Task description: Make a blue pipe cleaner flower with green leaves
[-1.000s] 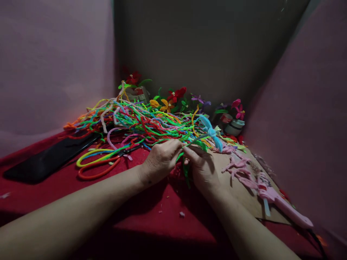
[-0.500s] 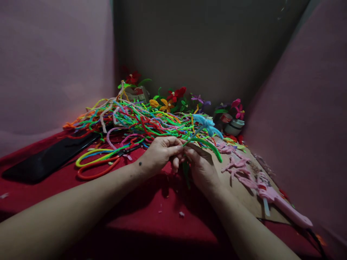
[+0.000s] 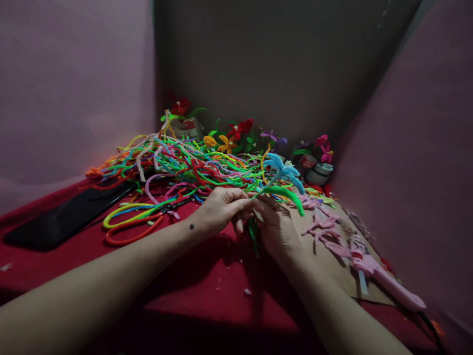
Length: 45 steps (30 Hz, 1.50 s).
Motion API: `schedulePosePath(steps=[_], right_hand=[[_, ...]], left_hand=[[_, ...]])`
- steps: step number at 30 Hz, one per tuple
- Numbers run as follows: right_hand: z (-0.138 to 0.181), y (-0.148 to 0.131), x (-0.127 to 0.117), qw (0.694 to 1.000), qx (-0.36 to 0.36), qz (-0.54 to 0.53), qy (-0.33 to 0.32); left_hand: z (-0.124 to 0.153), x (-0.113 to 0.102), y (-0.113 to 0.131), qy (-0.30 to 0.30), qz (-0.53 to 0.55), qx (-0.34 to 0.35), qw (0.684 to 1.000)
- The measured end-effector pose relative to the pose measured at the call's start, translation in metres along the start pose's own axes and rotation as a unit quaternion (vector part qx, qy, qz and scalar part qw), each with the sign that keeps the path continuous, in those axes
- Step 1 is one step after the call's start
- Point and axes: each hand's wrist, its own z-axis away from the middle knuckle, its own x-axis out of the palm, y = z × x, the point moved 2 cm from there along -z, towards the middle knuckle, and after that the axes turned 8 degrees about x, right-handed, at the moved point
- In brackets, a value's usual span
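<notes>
My left hand (image 3: 221, 211) and my right hand (image 3: 278, 228) meet over the red cloth (image 3: 207, 291), both pinched on the green stem of a light blue pipe-cleaner flower (image 3: 283, 171). A loose green pipe cleaner (image 3: 287, 195) curves off the stem to the right and downward. The flower head points up and away from me, above the pile of coloured pipe cleaners (image 3: 185, 167).
A black flat object (image 3: 66, 217) lies at the left. Finished pipe-cleaner flowers (image 3: 240, 130) stand along the back wall, beside a small pot (image 3: 320, 173). A pink glue gun (image 3: 384, 281) and pink scraps (image 3: 325, 229) rest on brown cardboard (image 3: 332, 266) at the right.
The blue flower has risen and turned more upright. The green pipe cleaner has swung out to the right of the stem. Both hands shifted slightly upward.
</notes>
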Motion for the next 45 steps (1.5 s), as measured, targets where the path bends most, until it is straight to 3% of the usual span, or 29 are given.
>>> schedulePosePath(steps=[4,9,15,18,26,31,34,38,41,45], right_hand=[[0.000,-0.001,-0.003,0.998,0.007,-0.054,0.035],[0.000,0.000,-0.004,0.996,0.036,-0.070,0.042],[-0.001,0.004,-0.003,0.997,0.011,-0.041,0.058],[-0.001,0.005,-0.004,0.999,0.004,-0.014,0.047],[0.004,-0.008,-0.008,0.984,-0.035,0.171,0.048],[0.001,-0.006,-0.005,0.994,-0.019,0.101,0.035],[-0.005,0.003,-0.005,0.998,-0.013,0.057,0.020],[-0.007,0.000,-0.008,0.994,-0.049,0.093,0.011],[-0.002,-0.013,-0.007,0.991,-0.080,0.103,-0.023],[0.003,-0.023,-0.006,0.993,-0.067,0.075,-0.054]], left_hand=[[-0.002,-0.002,-0.006,0.038,-0.100,0.055,0.993],[0.000,-0.003,-0.015,0.083,-0.293,0.164,0.938],[0.002,-0.001,-0.016,0.096,-0.341,0.232,0.906],[0.004,-0.001,-0.015,0.088,-0.342,0.236,0.905],[0.004,0.000,-0.011,0.092,-0.213,0.140,0.962],[-0.001,-0.001,-0.012,0.061,-0.035,0.048,0.996],[-0.003,-0.002,-0.012,0.027,0.056,-0.003,0.998],[-0.003,-0.003,-0.013,0.001,0.166,-0.026,0.986],[-0.002,-0.003,-0.012,-0.008,0.205,-0.034,0.978],[-0.001,-0.002,-0.010,-0.028,0.233,-0.047,0.971]])
